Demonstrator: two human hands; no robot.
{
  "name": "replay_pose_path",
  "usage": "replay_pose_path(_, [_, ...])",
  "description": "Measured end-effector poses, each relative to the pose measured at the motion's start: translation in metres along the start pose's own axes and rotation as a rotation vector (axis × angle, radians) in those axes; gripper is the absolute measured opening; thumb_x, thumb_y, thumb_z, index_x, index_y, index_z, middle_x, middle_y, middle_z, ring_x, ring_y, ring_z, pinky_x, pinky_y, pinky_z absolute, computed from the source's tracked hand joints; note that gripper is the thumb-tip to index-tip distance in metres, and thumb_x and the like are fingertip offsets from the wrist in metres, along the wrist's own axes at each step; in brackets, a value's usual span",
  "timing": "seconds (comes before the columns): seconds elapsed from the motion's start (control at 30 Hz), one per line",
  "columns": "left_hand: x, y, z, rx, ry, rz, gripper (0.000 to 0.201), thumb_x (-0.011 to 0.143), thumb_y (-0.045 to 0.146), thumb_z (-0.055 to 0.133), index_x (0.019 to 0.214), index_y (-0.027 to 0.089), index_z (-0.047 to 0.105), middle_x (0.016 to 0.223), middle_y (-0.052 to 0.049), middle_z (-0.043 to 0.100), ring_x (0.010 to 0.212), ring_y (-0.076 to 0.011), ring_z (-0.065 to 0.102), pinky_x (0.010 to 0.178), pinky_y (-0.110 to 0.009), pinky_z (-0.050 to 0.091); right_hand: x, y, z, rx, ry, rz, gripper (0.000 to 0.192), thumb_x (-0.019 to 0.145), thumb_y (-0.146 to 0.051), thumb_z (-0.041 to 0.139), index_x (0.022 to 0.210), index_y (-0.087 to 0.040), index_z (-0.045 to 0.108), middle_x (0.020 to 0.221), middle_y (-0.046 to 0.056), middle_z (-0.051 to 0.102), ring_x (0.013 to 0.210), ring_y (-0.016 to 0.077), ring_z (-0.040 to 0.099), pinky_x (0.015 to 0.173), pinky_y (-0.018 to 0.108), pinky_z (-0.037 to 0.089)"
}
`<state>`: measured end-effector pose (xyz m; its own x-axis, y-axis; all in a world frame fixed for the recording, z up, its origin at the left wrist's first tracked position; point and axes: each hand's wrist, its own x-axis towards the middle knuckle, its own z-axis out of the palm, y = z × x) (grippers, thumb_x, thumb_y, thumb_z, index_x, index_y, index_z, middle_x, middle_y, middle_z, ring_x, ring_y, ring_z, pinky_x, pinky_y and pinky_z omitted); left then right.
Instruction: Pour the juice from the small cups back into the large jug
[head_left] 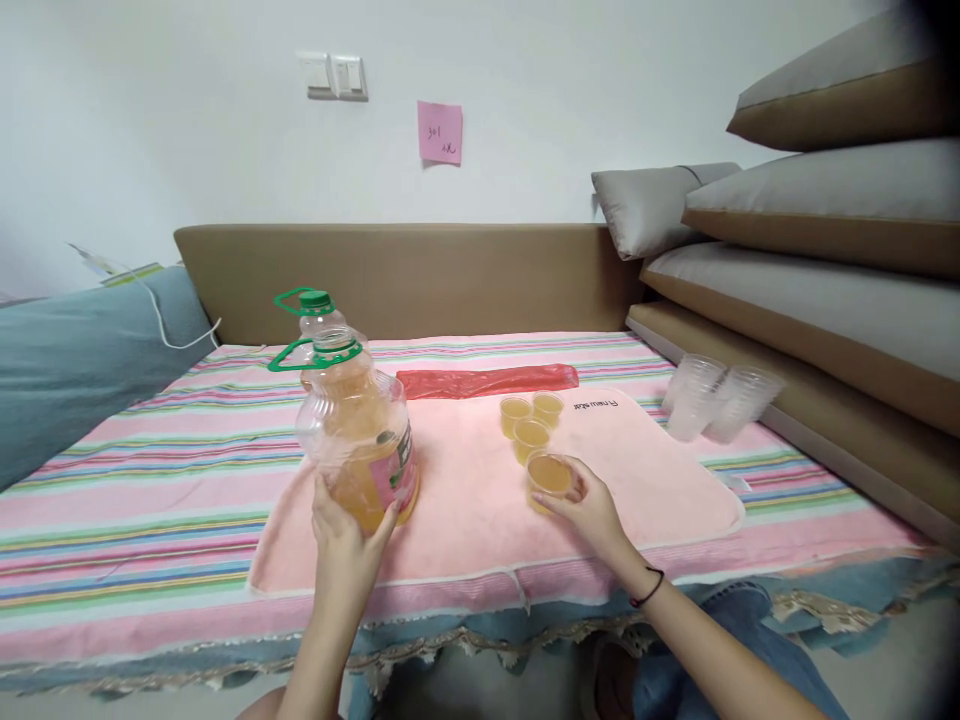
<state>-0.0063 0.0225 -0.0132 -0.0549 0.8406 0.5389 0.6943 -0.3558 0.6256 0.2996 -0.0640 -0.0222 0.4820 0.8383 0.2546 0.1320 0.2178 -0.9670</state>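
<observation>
My left hand (347,532) is wrapped round the lower side of a large clear plastic jug (352,430), which has a green handle, no cap on its neck and amber liquid inside. In my right hand (589,505) is a clear plastic cup (550,476) filled with the same amber liquid. Just beyond it, a cluster of filled cups (531,438) stands on a pink mat (465,520). A second jug (316,310) with a green cap is behind the first, mostly hidden by it.
A red plastic bag (487,381) lies along the mat's back edge. Stacks of clear cups (720,400) lean at the right, by piled cushions (817,270). A striped cloth (150,480) covers the surface, with a brown backboard (405,280) behind and a blue cushion (90,350) at left.
</observation>
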Motion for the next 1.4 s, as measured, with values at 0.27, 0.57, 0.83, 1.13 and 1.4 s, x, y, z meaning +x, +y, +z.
replay_pose_path(0.27, [-0.006,0.002,-0.002,-0.04,0.031,0.007,0.103,0.078,0.053,0.063,0.151,0.004,0.01,0.152,-0.029,0.028,0.143,-0.041,0.029,0.115,-0.057,0.031,0.006,-0.052,0.018,0.033,-0.054,-0.069,0.064,0.057,-0.036,0.088,0.115,-0.023,0.065,0.126,0.01,0.069,0.117,0.0318,0.063,0.096,0.047,0.054])
replay_pose_path(0.57, [-0.012,0.0,-0.001,-0.092,0.065,0.008,0.094,0.081,0.048,0.061,0.15,0.006,0.014,0.152,-0.027,0.03,0.143,-0.0408,0.03,0.114,-0.058,0.032,0.046,-0.126,0.065,0.073,-0.157,-0.191,0.069,0.059,-0.038,0.088,0.122,-0.026,0.064,0.121,0.008,0.071,0.108,0.0297,0.067,0.092,0.045,0.056])
replay_pose_path(0.83, [-0.015,-0.002,0.001,-0.121,0.07,-0.028,0.088,0.082,0.043,0.06,0.15,0.007,0.016,0.151,-0.027,0.032,0.142,-0.0393,0.033,0.111,-0.058,0.036,0.082,-0.181,0.123,0.067,-0.246,-0.28,0.058,0.061,-0.041,0.085,0.114,-0.023,0.068,0.122,0.011,0.07,0.11,0.0291,0.065,0.09,0.043,0.053])
replay_pose_path(1.13, [-0.022,-0.003,0.006,-0.143,0.096,-0.054,0.088,0.084,0.038,0.06,0.152,0.013,0.012,0.154,-0.023,0.03,0.144,-0.0361,0.03,0.114,-0.056,0.034,0.106,-0.199,0.161,0.061,-0.411,-0.241,0.063,0.054,-0.032,0.089,0.112,-0.021,0.067,0.113,0.01,0.075,0.108,0.0277,0.067,0.097,0.044,0.051])
replay_pose_path(1.4, [-0.021,0.003,0.002,-0.123,0.071,-0.078,0.088,0.083,0.041,0.059,0.15,0.007,0.014,0.154,-0.026,0.029,0.144,-0.0374,0.029,0.115,-0.056,0.033,0.103,-0.21,0.167,-0.021,-0.464,-0.233,0.06,0.055,-0.029,0.087,0.11,-0.021,0.068,0.114,0.011,0.074,0.108,0.0285,0.067,0.096,0.047,0.051])
